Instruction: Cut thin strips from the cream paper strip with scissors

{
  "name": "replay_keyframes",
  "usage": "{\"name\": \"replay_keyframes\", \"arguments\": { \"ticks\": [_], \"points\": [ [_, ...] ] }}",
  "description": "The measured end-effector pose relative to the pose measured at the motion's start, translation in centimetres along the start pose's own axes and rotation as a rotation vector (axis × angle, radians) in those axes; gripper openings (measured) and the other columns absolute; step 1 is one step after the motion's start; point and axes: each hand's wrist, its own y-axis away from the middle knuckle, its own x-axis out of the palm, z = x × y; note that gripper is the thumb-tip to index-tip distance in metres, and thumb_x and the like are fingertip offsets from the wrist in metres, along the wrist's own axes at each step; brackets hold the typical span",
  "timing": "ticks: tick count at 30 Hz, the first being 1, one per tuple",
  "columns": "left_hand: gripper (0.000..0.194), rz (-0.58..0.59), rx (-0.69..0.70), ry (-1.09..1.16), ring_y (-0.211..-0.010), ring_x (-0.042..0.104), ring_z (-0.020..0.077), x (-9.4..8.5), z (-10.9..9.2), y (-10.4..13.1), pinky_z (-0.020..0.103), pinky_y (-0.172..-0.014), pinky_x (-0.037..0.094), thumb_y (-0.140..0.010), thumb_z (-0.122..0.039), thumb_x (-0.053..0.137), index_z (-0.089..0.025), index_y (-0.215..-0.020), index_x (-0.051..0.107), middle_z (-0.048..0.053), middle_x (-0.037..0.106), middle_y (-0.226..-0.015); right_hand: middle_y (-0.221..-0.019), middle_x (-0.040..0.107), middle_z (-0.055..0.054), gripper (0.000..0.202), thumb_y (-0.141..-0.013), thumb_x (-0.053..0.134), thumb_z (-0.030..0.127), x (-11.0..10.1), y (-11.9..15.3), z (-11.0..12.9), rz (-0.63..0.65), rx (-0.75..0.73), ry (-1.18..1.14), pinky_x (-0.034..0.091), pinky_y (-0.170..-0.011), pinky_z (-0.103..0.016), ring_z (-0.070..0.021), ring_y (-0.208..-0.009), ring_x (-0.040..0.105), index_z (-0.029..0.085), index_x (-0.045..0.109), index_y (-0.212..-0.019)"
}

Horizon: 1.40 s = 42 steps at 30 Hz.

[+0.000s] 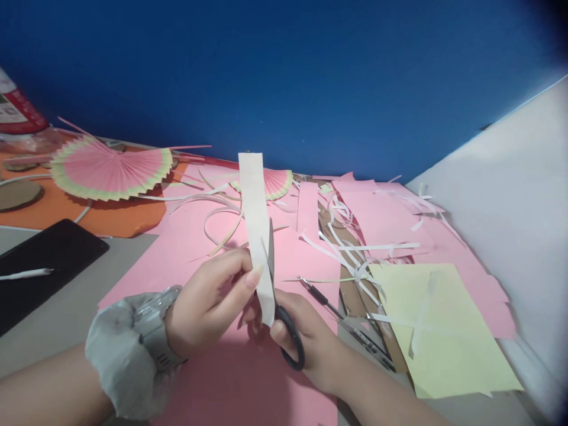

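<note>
My left hand (222, 290) pinches a pale cream paper strip (252, 207) between thumb and fingers, holding it upright above the pink paper. In my right hand (306, 337) is a pair of black-handled scissors (290, 340), my thumb and fingers at the handle loops. Its blades point up and away along the strip's right edge, one blade in front of it and partly over it. Whether the paper is cut there I cannot tell. Large pink paper (248, 378) lies beneath both hands.
A pink-and-yellow pleated fan (115, 168) lies at left on an orange sheet (137, 222), above a black tablet (53, 260). At right are a pen (315, 291), paper scraps (355, 248) and a yellow sheet (444, 337). A blue panel (284, 77) stands behind.
</note>
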Motion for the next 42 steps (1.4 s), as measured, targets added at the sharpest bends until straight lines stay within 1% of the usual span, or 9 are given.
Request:
{"name": "replay_keyframes", "arguments": {
  "ticks": [8, 15, 19, 22, 27, 29, 34, 39, 42],
  "points": [
    [0.024, 0.011, -0.014, -0.024, -0.045, 0.057, 0.0097, 0.1, 0.1, 0.1, 0.021, -0.047, 0.045, -0.093, -0.029, 0.034, -0.019, -0.073, 0.043, -0.004, 0.055, -0.049, -0.069, 0.041, 0.001, 0.053, -0.083, 0.033, 0.065, -0.1, 0.2, 0.3, 0.007, 0.001, 0.025, 0.041, -0.067, -0.030, -0.0135, -0.060, 0.037, 0.016, 0.052, -0.090],
    [0.025, 0.015, 0.067, -0.111, -0.052, 0.055, 0.0097, 0.0, 0.1, 0.1, 0.022, -0.051, 0.043, -0.092, -0.026, 0.036, -0.019, -0.070, 0.045, -0.002, 0.057, -0.055, -0.073, 0.043, -0.001, 0.050, -0.085, 0.031, 0.063, 0.0, 0.3, 0.9, 0.012, -0.039, 0.085, 0.042, -0.072, -0.031, -0.0152, -0.064, 0.040, 0.018, 0.051, -0.095],
    [0.027, -0.017, 0.098, -0.144, -0.058, 0.050, 0.0117, -0.2, 0.1, 0.2, 0.024, -0.055, 0.041, -0.090, -0.028, 0.037, -0.018, -0.069, 0.048, 0.001, 0.055, -0.059, -0.074, 0.044, -0.002, 0.049, -0.084, 0.031, 0.064, 0.0, 0.2, 1.3, -0.009, -0.021, 0.096, 0.043, -0.070, -0.030, -0.0165, -0.067, 0.040, 0.018, 0.049, -0.089],
    [0.025, -0.036, 0.130, -0.104, -0.055, 0.047, 0.0116, -0.3, 0.1, 0.3, 0.024, -0.052, 0.038, -0.089, -0.033, 0.038, -0.017, -0.074, 0.050, 0.001, 0.054, -0.060, -0.070, 0.039, 0.000, 0.046, -0.084, 0.033, 0.063, 0.0, 0.1, 1.3, -0.032, -0.010, 0.097, 0.043, -0.069, -0.030, -0.0151, -0.063, 0.036, 0.019, 0.046, -0.081],
    [0.023, -0.093, 0.104, -0.130, -0.049, 0.048, 0.0088, -0.2, 0.1, 0.2, 0.022, -0.053, 0.036, -0.092, -0.024, 0.037, -0.019, -0.071, 0.045, -0.004, 0.055, -0.050, -0.065, 0.038, 0.001, 0.041, -0.083, 0.040, 0.059, 0.0, 0.0, 1.0, 0.020, 0.049, 0.071, 0.043, -0.067, -0.032, -0.0136, -0.057, 0.034, 0.019, 0.039, -0.075],
    [0.023, -0.088, 0.118, -0.135, -0.047, 0.049, 0.0083, -0.2, 0.1, 0.2, 0.022, -0.052, 0.036, -0.092, -0.023, 0.037, -0.019, -0.070, 0.045, -0.004, 0.055, -0.049, -0.067, 0.041, 0.000, 0.040, -0.083, 0.041, 0.059, 0.1, -0.1, 1.1, 0.020, 0.066, 0.072, 0.043, -0.068, -0.033, -0.0144, -0.058, 0.036, 0.019, 0.041, -0.078],
    [0.025, -0.074, 0.104, -0.097, -0.046, 0.051, 0.0080, -0.2, 0.0, 0.1, 0.021, -0.049, 0.038, -0.092, -0.023, 0.037, -0.018, -0.068, 0.043, -0.004, 0.055, -0.050, -0.066, 0.041, 0.000, 0.054, -0.079, 0.033, 0.070, 0.0, -0.1, 1.1, 0.021, 0.046, 0.107, 0.043, -0.068, -0.032, -0.0147, -0.058, 0.038, 0.018, 0.046, -0.080],
    [0.025, -0.087, 0.101, -0.101, -0.043, 0.050, 0.0073, -0.2, -0.1, 0.1, 0.020, -0.047, 0.038, -0.092, -0.023, 0.036, -0.018, -0.069, 0.044, -0.005, 0.053, -0.048, -0.063, 0.037, 0.003, 0.055, -0.081, 0.033, 0.068, -0.2, 0.0, 0.5, 0.029, 0.006, 0.123, 0.043, -0.067, -0.030, -0.0134, -0.056, 0.037, 0.017, 0.051, -0.087],
    [0.023, -0.101, 0.119, -0.115, -0.044, 0.048, 0.0069, -0.2, 0.1, 0.1, 0.019, -0.045, 0.036, -0.091, -0.021, 0.038, -0.018, -0.069, 0.044, -0.005, 0.052, -0.049, -0.064, 0.039, 0.002, 0.056, -0.082, 0.032, 0.067, -0.2, 0.0, 0.4, 0.017, 0.010, 0.138, 0.043, -0.066, -0.029, -0.0136, -0.057, 0.040, 0.016, 0.053, -0.093]
  ]
}}
